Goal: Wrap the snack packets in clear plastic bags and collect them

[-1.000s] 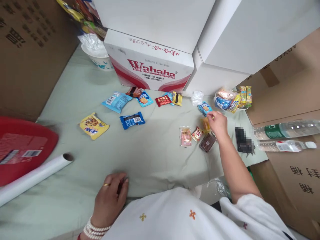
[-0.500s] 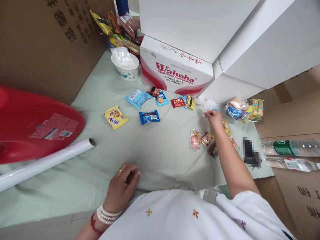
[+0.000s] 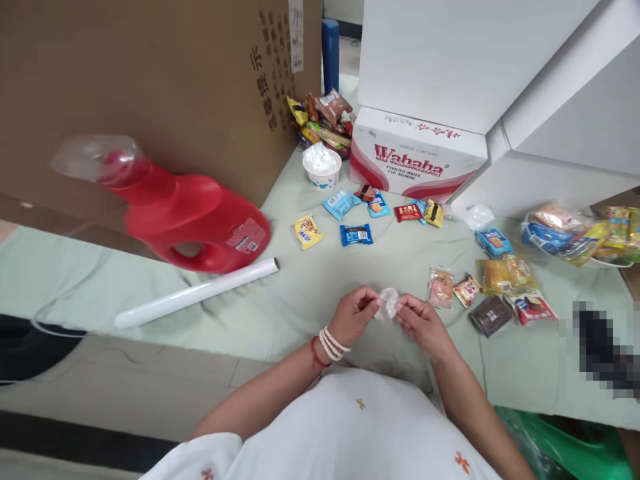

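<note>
A small crumpled clear plastic bag [image 3: 388,305] is stretched between my two hands, above the green cloth. My left hand [image 3: 354,312], wearing a beaded bracelet, pinches its left side between thumb and fingers. From the right, my right hand [image 3: 423,323] pinches the other side. Just right of that hand lie a pink-wrapped snack [image 3: 441,287], a small red-and-cream packet [image 3: 467,291], a dark brown packet [image 3: 492,315] and yellow-wrapped cakes [image 3: 506,273]. Farther back are a yellow cookie packet [image 3: 307,231] and a dark blue packet [image 3: 357,234].
A red jug [image 3: 200,220] and a white roll [image 3: 200,293] lie at the left. Behind the snacks stand a paper bowl [image 3: 321,179] holding white plastic and a Wahaha carton [image 3: 417,157]. Another crumpled plastic bag [image 3: 479,217] and a heap of bagged snacks [image 3: 560,230] are at right.
My right hand has come back from the far right snacks to the middle. My left hand has lifted to meet it, and both now grip the plastic bag. The view has swung left.
</note>
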